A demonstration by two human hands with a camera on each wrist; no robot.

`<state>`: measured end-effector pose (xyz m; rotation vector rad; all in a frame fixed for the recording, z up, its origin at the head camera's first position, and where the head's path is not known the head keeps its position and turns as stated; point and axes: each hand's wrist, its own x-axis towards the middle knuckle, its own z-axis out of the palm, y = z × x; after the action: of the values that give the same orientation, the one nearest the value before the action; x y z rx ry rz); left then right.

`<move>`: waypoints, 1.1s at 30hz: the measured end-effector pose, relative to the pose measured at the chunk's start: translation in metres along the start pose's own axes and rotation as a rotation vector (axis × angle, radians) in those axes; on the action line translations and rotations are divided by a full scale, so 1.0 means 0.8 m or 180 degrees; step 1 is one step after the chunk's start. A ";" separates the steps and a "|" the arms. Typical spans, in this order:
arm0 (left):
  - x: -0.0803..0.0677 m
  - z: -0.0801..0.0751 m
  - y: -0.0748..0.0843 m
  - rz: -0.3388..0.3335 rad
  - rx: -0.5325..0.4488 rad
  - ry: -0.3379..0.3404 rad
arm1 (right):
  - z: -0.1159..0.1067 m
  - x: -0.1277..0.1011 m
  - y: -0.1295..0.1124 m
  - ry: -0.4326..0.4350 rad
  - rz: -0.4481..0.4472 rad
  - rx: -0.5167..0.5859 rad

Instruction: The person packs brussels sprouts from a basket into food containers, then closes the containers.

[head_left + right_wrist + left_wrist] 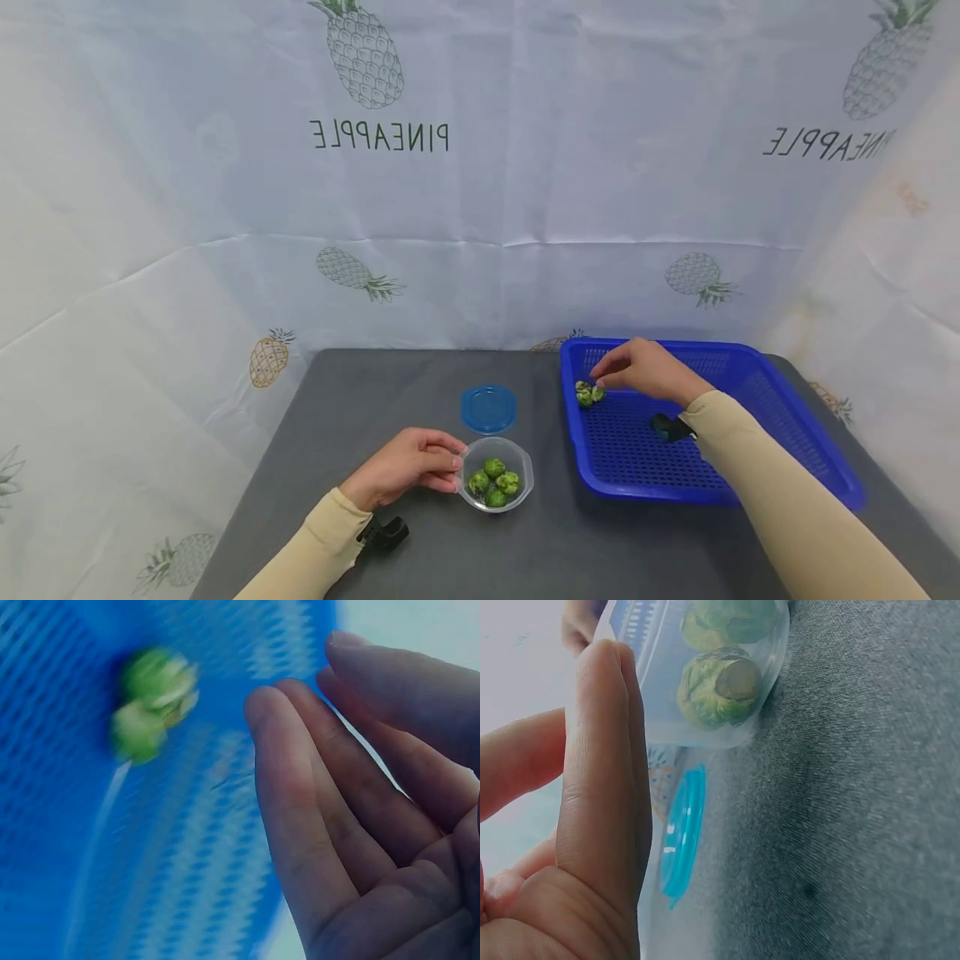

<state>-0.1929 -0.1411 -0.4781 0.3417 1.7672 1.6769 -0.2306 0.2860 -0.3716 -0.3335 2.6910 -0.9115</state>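
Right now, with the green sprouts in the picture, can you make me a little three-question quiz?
1. True or false: the round blue lid is on the clear plastic bowl.
2. Which hand touches that bowl: A left hand, B right hand?
3. Fill in: the two green sprouts near the right hand lie in the blue plastic ____.

Key: 1 false; 2 A; 3 basket.

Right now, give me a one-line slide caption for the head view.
Left hand steadies a clear bowl of sprouts; right hand reaches for sprouts in the blue basket.
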 end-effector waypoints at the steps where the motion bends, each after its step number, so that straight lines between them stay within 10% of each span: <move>1: 0.000 0.001 0.000 -0.0007 -0.0003 0.0004 | 0.000 0.002 0.010 -0.0019 0.0060 0.0011; 11: 0.005 -0.005 0.001 -0.0002 0.0021 -0.0089 | 0.002 0.022 0.080 -0.0078 0.0356 0.0045; 33: 0.005 -0.002 -0.005 0.0066 -0.0062 -0.0103 | 0.015 0.047 0.077 -0.0120 0.0410 -0.0022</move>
<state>-0.1961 -0.1405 -0.4830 0.3775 1.7284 1.6926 -0.2697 0.3156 -0.4264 -0.1744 2.6468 -0.8502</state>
